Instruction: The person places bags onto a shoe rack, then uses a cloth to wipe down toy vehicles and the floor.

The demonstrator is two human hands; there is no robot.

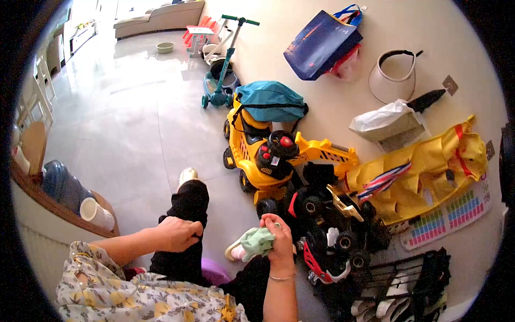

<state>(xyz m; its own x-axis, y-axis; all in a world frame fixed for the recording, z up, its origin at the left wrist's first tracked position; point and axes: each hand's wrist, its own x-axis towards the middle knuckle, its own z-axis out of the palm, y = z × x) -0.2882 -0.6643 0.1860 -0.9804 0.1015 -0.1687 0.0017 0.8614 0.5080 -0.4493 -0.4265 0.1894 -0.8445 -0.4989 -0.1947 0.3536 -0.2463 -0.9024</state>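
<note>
My right hand (279, 236) is closed around a crumpled light green cloth (257, 242), held up over my right leg. The cloth hangs out to the left of my fingers. Against the knee of my black trousers (190, 201) rests my left hand (179, 234), its fingers curled in; whether they pinch the fabric or anything else is hidden. Part of a purple seat or tub (214, 272) shows between my legs. Both feet, in light shoes, are on the floor.
To the right stand a yellow ride-on digger (263, 155), several black and red toy vehicles (322, 257) and a black wire shoe rack (402, 284). A teal scooter (220, 96) is farther off. At left are a blue water bottle (61, 181) and a white bin (96, 214).
</note>
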